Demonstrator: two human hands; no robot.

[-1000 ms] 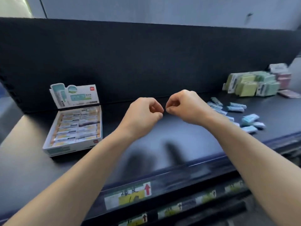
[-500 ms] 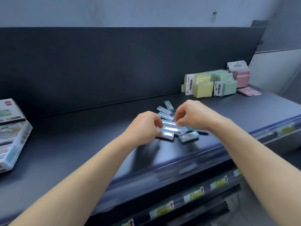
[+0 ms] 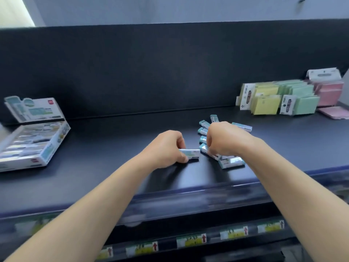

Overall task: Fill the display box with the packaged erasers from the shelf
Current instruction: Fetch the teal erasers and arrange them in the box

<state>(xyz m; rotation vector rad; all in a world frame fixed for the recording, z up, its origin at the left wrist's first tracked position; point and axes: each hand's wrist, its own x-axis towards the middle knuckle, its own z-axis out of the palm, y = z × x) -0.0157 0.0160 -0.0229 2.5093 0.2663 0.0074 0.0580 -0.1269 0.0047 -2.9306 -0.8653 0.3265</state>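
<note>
Several packaged erasers (image 3: 231,162) in white and teal wrappers lie scattered on the dark shelf (image 3: 113,167), right of centre. My left hand (image 3: 166,148) pinches one packaged eraser (image 3: 190,154) between thumb and fingers, low over the shelf. My right hand (image 3: 222,140) is curled over the pile, its fingertips down among the erasers; whether it holds one is hidden. The white display box (image 3: 47,154) sits at the far left with its lid flap up and rows of erasers inside.
Packs of sticky notes (image 3: 283,99) in yellow, green and pink stand at the back right against the dark back panel. The shelf's front edge (image 3: 188,193) runs below my forearms, with price labels (image 3: 190,241) on the rail underneath.
The view swung back left, bringing the display box into sight. My left hand has taken hold of one eraser and drawn it left of the pile. My right hand stays over the pile.
</note>
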